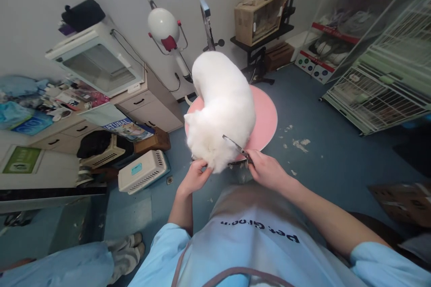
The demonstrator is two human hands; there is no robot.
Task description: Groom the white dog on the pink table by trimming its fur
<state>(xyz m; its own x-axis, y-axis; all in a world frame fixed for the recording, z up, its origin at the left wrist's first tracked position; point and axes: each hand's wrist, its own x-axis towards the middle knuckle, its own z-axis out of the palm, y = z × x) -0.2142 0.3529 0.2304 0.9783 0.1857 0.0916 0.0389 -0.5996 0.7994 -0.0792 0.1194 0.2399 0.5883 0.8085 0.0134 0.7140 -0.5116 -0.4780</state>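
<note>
A fluffy white dog [224, 92] stands curved on a round pink grooming table [264, 116], its head toward me. My left hand [197, 176] is closed at the near side of the dog's head, fingers and thumb pinching at the muzzle fur. In my right hand [266, 168] is a pair of scissors [235, 144], gripped by the handles. Their blades point up and left and lie over the fur at the right side of the head. The dog's face is mostly hidden from above.
White fur clippings [301, 144] lie on the blue floor right of the table. A wire cage [373, 94] stands at the right. A pet carrier [143, 171] is on the floor at the left. Another person's legs [124, 253] show at the lower left. A dryer [164, 27] stands behind.
</note>
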